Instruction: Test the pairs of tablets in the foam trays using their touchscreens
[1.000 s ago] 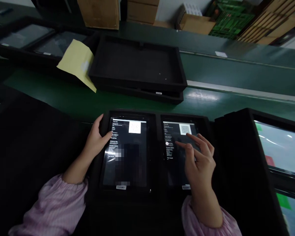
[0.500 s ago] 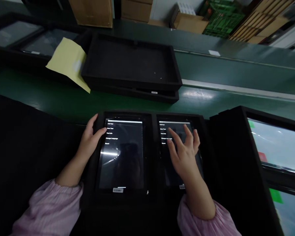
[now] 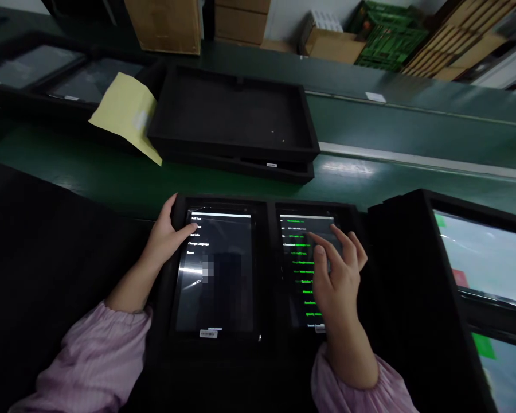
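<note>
Two tablets lie side by side in a black foam tray (image 3: pixel 267 287) in front of me. The left tablet (image 3: pixel 227 304) shows a short white menu on a dark screen, with a barcode label (image 3: pixel 208 334) below. My left hand (image 3: pixel 165 235) is open at the tray's left edge, its thumb over the menu's second line and its other fingers at the tray's side. The right tablet (image 3: pixel 293 298) displays a longer list, mostly in green letters, overlapping the white menu. Over its screen hovers my right hand (image 3: pixel 339 264), fingers spread and holding nothing; fingertip contact is unclear.
At right, a black tray (image 3: pixel 417 258) holds two bright screens with green and red patches. Stacked black trays (image 3: pixel 236 115) lie on the green bench (image 3: pixel 352 195), beside yellow paper (image 3: pixel 122 109). More tablets (image 3: pixel 90 77) stand back left; cardboard boxes (image 3: pixel 163 26) are behind.
The right tablet's screen has gone from the white menu to a list with green lines. My right hand has shifted slightly right. My left hand keeps its place at the tray.
</note>
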`<state>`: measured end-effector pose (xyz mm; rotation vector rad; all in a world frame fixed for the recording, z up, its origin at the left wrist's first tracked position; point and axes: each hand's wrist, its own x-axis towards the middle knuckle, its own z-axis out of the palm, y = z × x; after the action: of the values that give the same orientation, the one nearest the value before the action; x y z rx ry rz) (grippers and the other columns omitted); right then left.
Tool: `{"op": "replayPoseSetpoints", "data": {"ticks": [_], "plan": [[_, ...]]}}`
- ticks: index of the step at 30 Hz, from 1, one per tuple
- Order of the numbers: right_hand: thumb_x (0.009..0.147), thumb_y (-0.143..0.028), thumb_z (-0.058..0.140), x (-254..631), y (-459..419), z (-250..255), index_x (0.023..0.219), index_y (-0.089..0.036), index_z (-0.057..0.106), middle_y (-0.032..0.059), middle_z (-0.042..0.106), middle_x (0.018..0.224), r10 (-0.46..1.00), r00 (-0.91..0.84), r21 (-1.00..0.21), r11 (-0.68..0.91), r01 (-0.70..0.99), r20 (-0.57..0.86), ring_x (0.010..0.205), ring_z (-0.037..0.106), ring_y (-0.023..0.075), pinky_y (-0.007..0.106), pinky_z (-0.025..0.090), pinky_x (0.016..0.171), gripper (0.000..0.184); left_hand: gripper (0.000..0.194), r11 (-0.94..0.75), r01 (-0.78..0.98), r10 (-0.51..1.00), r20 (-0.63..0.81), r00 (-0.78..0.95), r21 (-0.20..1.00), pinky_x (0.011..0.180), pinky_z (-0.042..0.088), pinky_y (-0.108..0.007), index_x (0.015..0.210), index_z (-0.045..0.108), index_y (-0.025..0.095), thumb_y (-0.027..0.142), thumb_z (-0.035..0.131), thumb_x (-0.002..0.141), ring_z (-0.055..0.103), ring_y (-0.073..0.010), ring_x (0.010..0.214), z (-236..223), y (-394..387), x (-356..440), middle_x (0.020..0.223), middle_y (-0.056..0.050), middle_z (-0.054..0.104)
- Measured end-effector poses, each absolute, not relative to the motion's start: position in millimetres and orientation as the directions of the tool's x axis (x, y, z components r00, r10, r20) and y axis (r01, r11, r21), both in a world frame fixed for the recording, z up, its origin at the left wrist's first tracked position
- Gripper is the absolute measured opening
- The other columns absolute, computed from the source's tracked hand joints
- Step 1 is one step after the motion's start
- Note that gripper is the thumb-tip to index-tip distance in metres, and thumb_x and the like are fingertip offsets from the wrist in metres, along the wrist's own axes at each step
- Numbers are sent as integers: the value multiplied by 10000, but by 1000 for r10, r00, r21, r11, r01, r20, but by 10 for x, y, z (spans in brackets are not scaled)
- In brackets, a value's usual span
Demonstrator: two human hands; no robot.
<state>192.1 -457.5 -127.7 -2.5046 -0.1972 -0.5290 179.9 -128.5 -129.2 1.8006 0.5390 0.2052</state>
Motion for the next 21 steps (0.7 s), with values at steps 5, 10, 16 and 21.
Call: {"op": "replayPoseSetpoints", "data": {"ticks": [5,10,16,21], "plan": [[1028,-408,435,1927,-4596,-1261,1012,-215,785,102,581,1381,45,907,-498,-824,271,418,1401,359,380,626,402,1061,399,803,-49,199,463,-154,873,979,1203,338,-475,1461,478,223,283,750,709,487,-314,1385,-1264,-1307,1788,1466,-84,568],[1012,-362,485,1928,-4608,-1276,936,-239,811,89,630,1322,107,887,-476,-812,339,449,1382,382,381,619,434,1034,356,796,-80,152,472,-97,876,985,1234,279,-474,1450,492,201,257,738,694,429,-320,1430,-1300,-1291,1794,1490,-90,543],[1004,-373,496,1919,-4622,-1301,911,-226,814,99,639,1317,111,881,-478,-805,351,461,1369,398,387,624,437,1030,362,868,-140,137,422,-66,904,981,1237,270,-477,1499,416,184,234,670,670,361,-329,1469,-1338,-1263,1736,1538,-89,488],[1009,-351,488,1916,-4609,-1291,893,-195,808,117,659,1276,101,856,-472,-799,373,506,1319,462,375,568,491,968,375,1003,-223,154,300,-82,950,963,1239,245,-471,1592,223,217,255,665,693,317,-315,1494,-1392,-1199,1633,1633,-93,337]]}}
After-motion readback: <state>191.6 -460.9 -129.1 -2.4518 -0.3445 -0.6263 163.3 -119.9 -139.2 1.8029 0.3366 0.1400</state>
